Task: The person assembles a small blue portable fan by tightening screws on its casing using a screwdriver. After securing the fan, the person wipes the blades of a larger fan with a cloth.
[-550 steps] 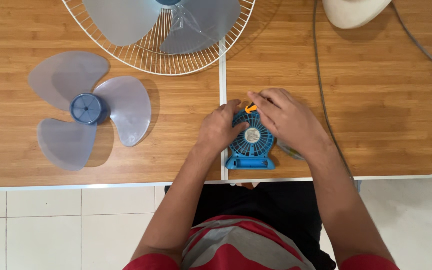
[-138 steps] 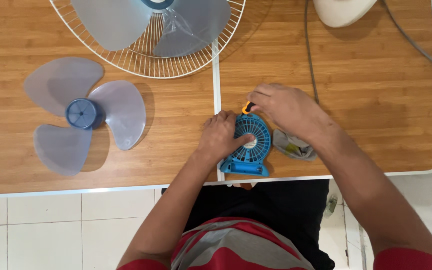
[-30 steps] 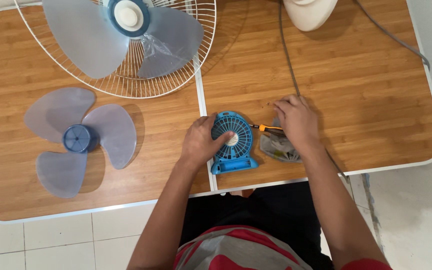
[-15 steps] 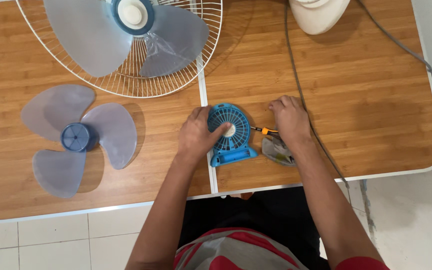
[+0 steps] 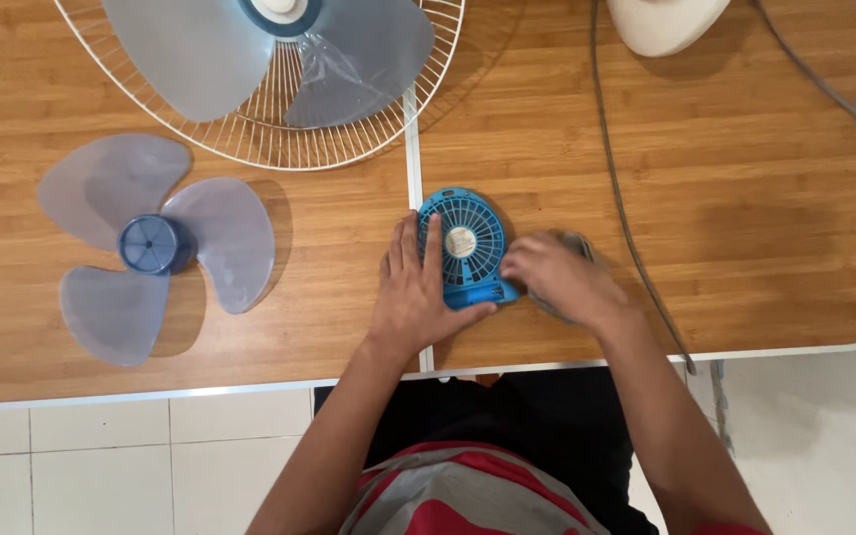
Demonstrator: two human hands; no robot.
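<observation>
A small blue fan (image 5: 463,238) lies flat on the wooden table (image 5: 745,198), beside the table's centre seam. My left hand (image 5: 416,297) holds it, with the fingers laid along its left side and the thumb at its base. Blurred with motion, my right hand (image 5: 557,279) sits just right of the fan, its fingertips at the fan's lower right edge. It covers most of a grey cloth (image 5: 579,242). What the right hand grips, if anything, is too blurred to see. No screwdriver shows.
A white wire fan guard (image 5: 349,139) with pale blue blades lies at the top left. A loose three-lobed blade (image 5: 156,246) rests at the left. A cream fan base (image 5: 668,22) and a grey cable (image 5: 621,188) are at the right. Tiled floor lies below the table edge.
My right hand has left the orange-handled screwdriver and moved left to the fan's edge. My left hand has slid down, fingers now flat along the fan's left side. The screwdriver is out of sight.
</observation>
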